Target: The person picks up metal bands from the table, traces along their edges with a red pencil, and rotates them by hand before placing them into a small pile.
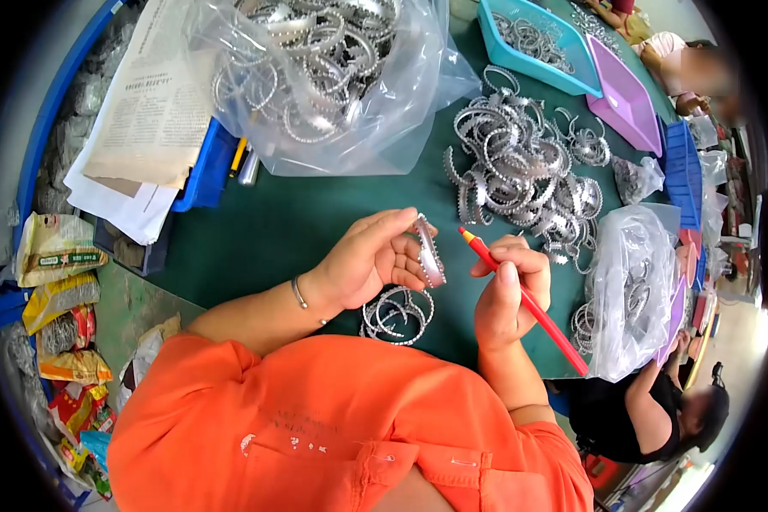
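Between the thumb and fingers of my left hand [380,254] is a toothed silver metal ring [429,251], held up above the green table. My right hand [514,294] grips a red pencil [542,320], its tip pointing up and left toward the ring without touching it. Several thin silver rings [398,316] lie on the table just below my left hand. Beyond my right hand is a large pile of toothed silver rings [520,158].
A clear bag of rings [316,77] stands at the top. Newspaper and papers [149,102] lie upper left. A turquoise tray [542,43], a purple tray [620,94] and another plastic bag [627,294] are at the right. Two people sit along the right side.
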### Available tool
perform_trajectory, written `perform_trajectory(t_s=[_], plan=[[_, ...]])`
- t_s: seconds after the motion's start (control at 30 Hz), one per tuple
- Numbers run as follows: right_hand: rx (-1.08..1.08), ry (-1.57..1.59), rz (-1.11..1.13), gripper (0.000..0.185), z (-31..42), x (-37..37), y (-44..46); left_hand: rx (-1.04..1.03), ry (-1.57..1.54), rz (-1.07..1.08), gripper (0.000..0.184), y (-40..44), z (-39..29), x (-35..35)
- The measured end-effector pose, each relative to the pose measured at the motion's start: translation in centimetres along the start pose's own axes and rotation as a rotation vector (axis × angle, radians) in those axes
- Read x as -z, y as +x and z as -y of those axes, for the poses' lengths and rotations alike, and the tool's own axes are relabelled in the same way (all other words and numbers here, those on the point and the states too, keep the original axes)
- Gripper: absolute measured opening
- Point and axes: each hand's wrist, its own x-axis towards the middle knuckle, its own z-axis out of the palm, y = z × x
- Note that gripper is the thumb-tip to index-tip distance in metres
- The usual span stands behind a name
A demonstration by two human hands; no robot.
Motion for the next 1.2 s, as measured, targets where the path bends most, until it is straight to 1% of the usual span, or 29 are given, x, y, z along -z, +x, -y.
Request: perform_trajectory(t_s=[0.1, 0.17, 0.2, 0.27, 0.3, 0.4, 0.7, 0.93, 1.0, 1.03, 1.1, 1.13, 1.17, 1.2], plan=[[-0.013, -0.048, 0.032, 0.006, -0.2, 0.1, 0.0, -0.001, -0.001, -0.006, 0.043, -0.1, -0.1, -0.3], [-0.003, -0.067, 0.052, 0.004, -0.5, 0.1, -0.2, 0.02, 0.077, -0.028, 0.04, 0.0, -0.1, -0.5], [-0.012, -0.068, 0.058, 0.004, -0.5, 0.1, -0.2, 0.021, 0.068, -0.033, 0.04, 0.0, -0.1, -0.6], [-0.075, -0.147, 0.108, 0.005, -0.4, 0.2, -0.2, 0.067, 0.156, -0.099, 0.037, -0.1, -0.1, -0.9], [-0.084, -0.148, 0.115, 0.005, -0.4, 0.2, -0.2, 0.069, 0.146, -0.104, 0.037, 0.0, -0.1, -0.9], [-0.118, -0.121, 0.111, 0.008, -0.6, 0.2, -0.4, 0.098, 0.202, -0.095, 0.038, 0.1, -0.2, -0.7], [-0.128, -0.09, 0.14, 0.009, -0.9, 0.0, -0.4, 0.134, 0.253, -0.126, 0.044, -0.2, -0.5, -1.1], [-0.135, -0.113, 0.141, 0.008, -0.9, 0.2, -0.6, 0.143, 0.211, -0.087, 0.048, -0.2, -0.9, -1.0], [-0.258, -0.077, -0.019, 0.013, -0.7, -0.4, -1.0, 0.165, 0.177, -0.052, 0.044, -0.3, -1.0, -0.8], [-0.257, -0.076, -0.018, 0.013, -0.4, -0.4, -0.9, 0.164, 0.177, -0.053, 0.044, -0.3, -0.8, -0.7], [-0.406, -0.174, 0.105, 0.017, 0.1, -0.1, -0.6, 0.025, 0.101, -0.054, 0.029, -0.3, -0.1, -0.4], [-0.525, -0.142, 0.111, 0.016, -0.5, 0.4, -1.1, -0.042, 0.066, -0.05, 0.027, -0.3, 0.1, -0.5], [-0.544, -0.074, 0.116, 0.016, -0.8, 0.6, -1.2, -0.038, 0.074, -0.044, 0.027, -0.3, 0.1, -0.7], [-0.571, 0.018, 0.081, 0.014, -0.5, 0.5, -1.0, -0.151, 0.119, 0.002, 0.031, -0.4, 0.2, -1.0]])
